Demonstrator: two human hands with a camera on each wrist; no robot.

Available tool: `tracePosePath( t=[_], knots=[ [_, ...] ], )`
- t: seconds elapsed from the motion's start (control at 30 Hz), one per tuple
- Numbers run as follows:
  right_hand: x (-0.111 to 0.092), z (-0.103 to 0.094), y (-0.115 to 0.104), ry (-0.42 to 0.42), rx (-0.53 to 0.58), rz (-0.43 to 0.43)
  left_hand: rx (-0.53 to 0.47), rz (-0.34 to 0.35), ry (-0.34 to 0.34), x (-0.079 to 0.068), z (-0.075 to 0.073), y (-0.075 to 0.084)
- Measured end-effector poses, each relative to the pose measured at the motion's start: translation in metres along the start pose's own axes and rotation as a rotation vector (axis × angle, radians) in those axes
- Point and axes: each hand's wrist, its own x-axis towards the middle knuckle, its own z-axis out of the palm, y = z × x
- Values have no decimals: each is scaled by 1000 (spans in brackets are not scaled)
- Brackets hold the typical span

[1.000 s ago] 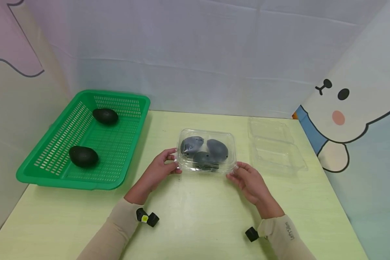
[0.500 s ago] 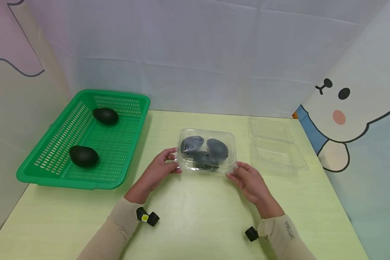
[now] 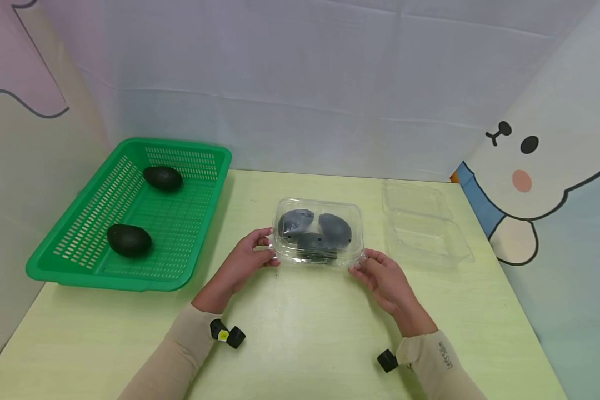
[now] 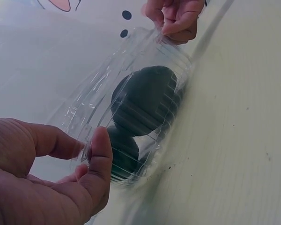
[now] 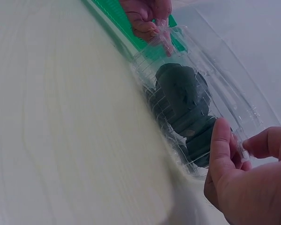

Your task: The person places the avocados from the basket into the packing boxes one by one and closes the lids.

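Note:
A clear plastic clamshell box point(image 3: 317, 206) with its lid down sits mid-table, holding several dark avocados point(image 3: 335, 230). My left hand point(image 3: 250, 256) pinches its front left corner between thumb and fingers; in the left wrist view the thumb and index finger point(image 4: 101, 150) meet at the rim. At the front right corner, my right hand point(image 3: 385, 280) pinches the rim the same way, as the right wrist view shows with the index finger point(image 5: 221, 145) against the box wall. Dark avocados point(image 4: 147, 101) show through the side of the box.
To the left stands a green plastic basket point(image 3: 172, 216) with two dark avocados point(image 3: 129, 240) in it. Another clear clamshell box point(image 3: 425, 236), lid raised, lies at the right. A white printed cloth point(image 3: 305, 94) hangs behind the table point(image 3: 300, 344).

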Motion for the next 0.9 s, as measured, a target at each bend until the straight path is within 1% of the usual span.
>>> tracePosePath(
  t=[0.43, 0.9],
  knots=[
    [-1, 0, 1, -9, -3, -11, -4, -18, -2, 0, 1, 2],
    [-3, 1, -2, -5, -9, 2, 6, 12, 2, 0, 1, 1]
  ],
)
